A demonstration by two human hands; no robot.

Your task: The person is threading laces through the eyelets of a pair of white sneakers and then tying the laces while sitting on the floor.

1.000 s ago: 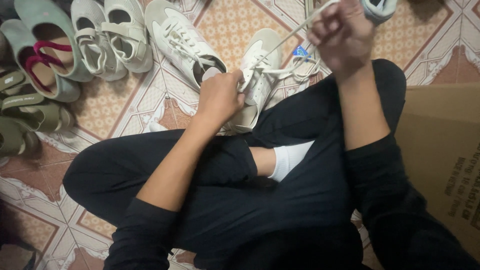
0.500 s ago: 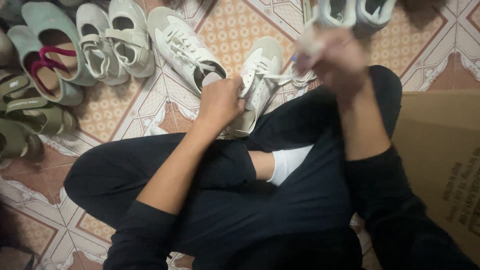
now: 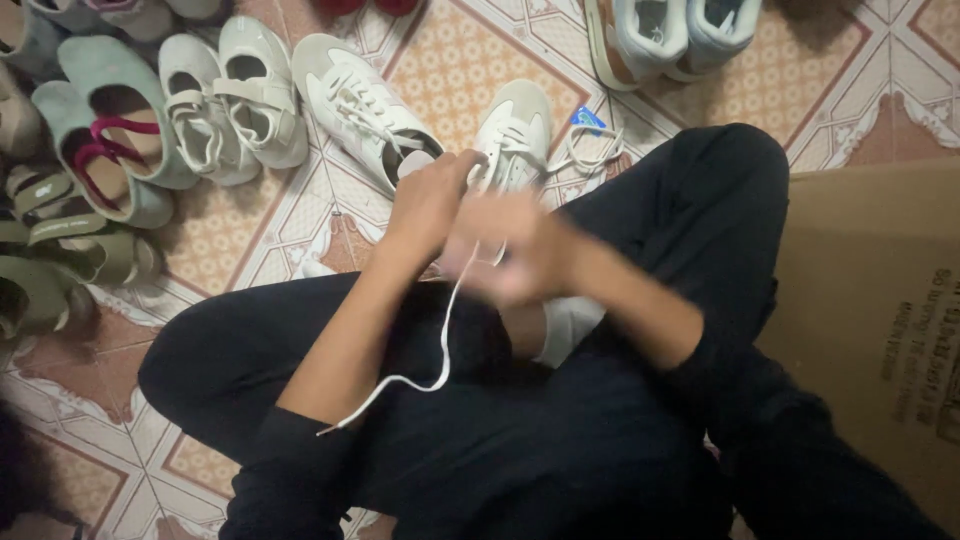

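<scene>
Two hands (image 3: 470, 235), soft white sneaker (image 3: 515, 140), limp cord lace (image 3: 440, 350)

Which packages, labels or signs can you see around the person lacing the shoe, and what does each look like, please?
Cardboard box: right of the person's leg, flat brown panel with dark print along its right edge.
Blue tag: small bright blue piece on the tiled floor, beside the white sneaker among loose lace.
</scene>
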